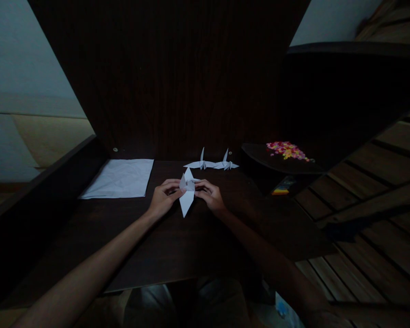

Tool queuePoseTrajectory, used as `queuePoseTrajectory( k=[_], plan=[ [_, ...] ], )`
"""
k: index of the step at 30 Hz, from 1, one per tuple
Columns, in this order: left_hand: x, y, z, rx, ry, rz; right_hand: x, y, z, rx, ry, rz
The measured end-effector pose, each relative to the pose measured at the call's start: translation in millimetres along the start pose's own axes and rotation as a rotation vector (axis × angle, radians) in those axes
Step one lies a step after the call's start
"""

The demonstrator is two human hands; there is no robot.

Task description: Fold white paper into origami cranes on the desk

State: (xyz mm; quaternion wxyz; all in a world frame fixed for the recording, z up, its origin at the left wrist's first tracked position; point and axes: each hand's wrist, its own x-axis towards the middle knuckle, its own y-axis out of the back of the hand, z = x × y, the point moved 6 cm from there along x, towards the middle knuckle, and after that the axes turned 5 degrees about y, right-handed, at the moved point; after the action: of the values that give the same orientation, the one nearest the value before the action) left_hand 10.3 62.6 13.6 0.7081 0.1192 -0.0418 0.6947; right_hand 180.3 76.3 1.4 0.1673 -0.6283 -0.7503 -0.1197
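Note:
A white folded paper crane (187,200) is held between my two hands above the dark desk, one wing pointing toward me and the other away. My left hand (164,197) pinches its left side, thumb on top near the middle. On the right side, my right hand (209,195) grips the paper between thumb and fingers. Just beyond, two finished-looking white paper cranes (202,164) stand side by side against the desk's back panel, their wings spread and touching or nearly so.
A stack of white paper sheets (119,178) lies at the left of the desk (150,255). To the right, a small curved shelf (259,152) carries a pile of pink, red and yellow pieces (287,150). A low side wall (47,187) bounds the left edge.

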Motion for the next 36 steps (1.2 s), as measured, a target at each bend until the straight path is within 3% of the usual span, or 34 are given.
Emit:
queuePoseTrajectory(
  k=[11, 20, 29, 36],
  plan=[
    [-2, 3, 7, 0.151, -0.059, 0.021, 0, 2, 0, -0.18, 0.113, 0.001],
    [3, 4, 3, 0.339, -0.132, -0.107, -2, -4, -20, -0.552, 0.26, -0.177],
    [1, 0, 8, 0.45, -0.226, -0.209, -2, -4, -21, -0.633, 0.321, -0.299],
    [0, -1, 8, 0.521, -0.278, -0.212, 0, -2, -16, -0.648, 0.312, -0.277]
  ],
)
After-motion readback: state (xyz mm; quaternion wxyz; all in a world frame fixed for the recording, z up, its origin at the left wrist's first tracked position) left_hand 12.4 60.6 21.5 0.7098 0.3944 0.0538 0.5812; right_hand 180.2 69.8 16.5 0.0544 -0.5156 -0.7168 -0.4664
